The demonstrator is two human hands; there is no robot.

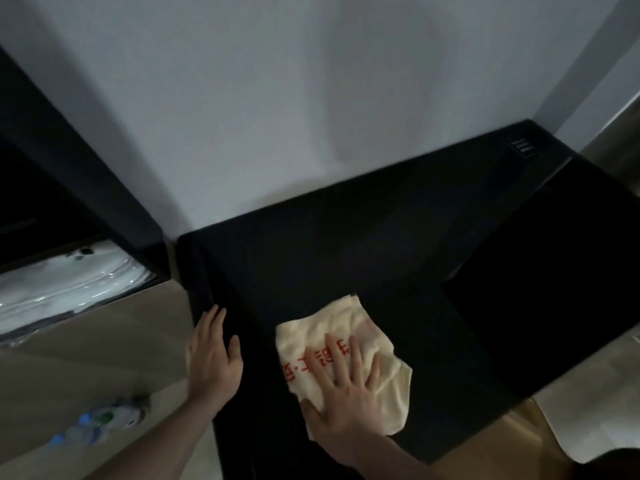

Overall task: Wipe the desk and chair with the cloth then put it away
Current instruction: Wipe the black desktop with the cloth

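From my remote seat I am seeing the right hand lying flat on the cream cloth, its fingers spread and straight, pressing the fabric down rather than pinching it; the cloth, printed with red characters, is lying crumpled on the near part of the black desk, with its far corner reaching toward the middle of the top; the left hand is resting at the desk's left edge, fingers straight and held close together, the fingertips lying on the dark surface and the heel of the hand hanging over the side; the two hands are sitting near each other but apart, with a strip of bare desk between them; the desk is standing against a pale wall; I am also making out a small label at the far right corner of the top, though its text is too small to read; blurred plastic bottles are lying on the pale floor to the left; a dark cabinet is standing at the far left.
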